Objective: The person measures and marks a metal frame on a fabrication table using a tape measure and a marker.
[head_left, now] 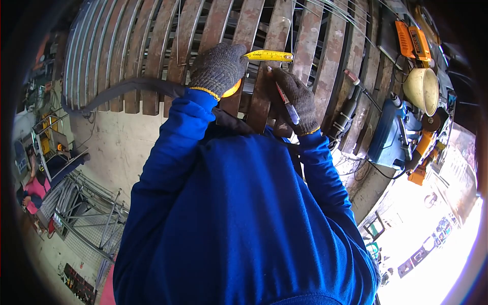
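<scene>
Clasping extended yellow tape measure [268,55] in closed left hand [217,70] above brown slats [213,26]; holding slim pen-like tool [287,104] in curled right hand [303,99], near the blade.

Left glove [218,68]: dark grey knit, yellow cuff edge. Right glove [301,101]: matching grey, yellow edging. Tape measure [274,56]: yellow blade, black markings. Pen [290,111]: whitish barrel, red and blue-violet sections. Sweatshirt [229,203]: plain bright blue. Metal slats [215,25]: brown, mottled. Tool casing [382,134]: blue. Bowl-shaped object [421,91]: cream. Angle grinder [424,143]: yellow-orange, dark disc. Background person's clothing [35,189]: pink.
</scene>
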A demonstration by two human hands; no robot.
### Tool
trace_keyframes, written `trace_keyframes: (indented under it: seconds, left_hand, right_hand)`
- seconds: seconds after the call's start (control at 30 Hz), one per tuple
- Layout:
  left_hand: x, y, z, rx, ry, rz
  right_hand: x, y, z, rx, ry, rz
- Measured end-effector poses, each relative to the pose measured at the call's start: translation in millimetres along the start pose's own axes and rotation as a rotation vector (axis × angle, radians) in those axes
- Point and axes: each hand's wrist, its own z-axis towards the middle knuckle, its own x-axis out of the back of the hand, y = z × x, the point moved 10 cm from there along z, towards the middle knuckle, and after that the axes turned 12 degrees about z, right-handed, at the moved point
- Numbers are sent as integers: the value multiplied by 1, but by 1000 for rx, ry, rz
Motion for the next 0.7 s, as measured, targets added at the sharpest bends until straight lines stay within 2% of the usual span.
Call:
trace_keyframes:
  seconds: [0.07, 0.3, 0.4, 0.47, 0.57, 0.7]
  left_hand:
    - [-3, -1, 1, 1, 3, -1]
    - [3, 0, -1, 1, 17, 4]
    - [-1, 0, 2, -3, 14, -7]
    - [-3, 0, 2, -8, 22, -13]
    - [0, 0, 0, -12, 57, -19]
    - [1, 1, 0, -12, 44, 0]
  right_hand:
    - [-11, 16, -4, -192, -127, 113]
    - [-5, 4, 2, -132, -100, 108]
    - [-6, 6, 1, -190, -79, 188]
    - [-7, -2, 3, -58, -63, 142]
    - [-8, -6, 6, -29, -30, 49]
    - [-8, -3, 5, -57, -29, 95]
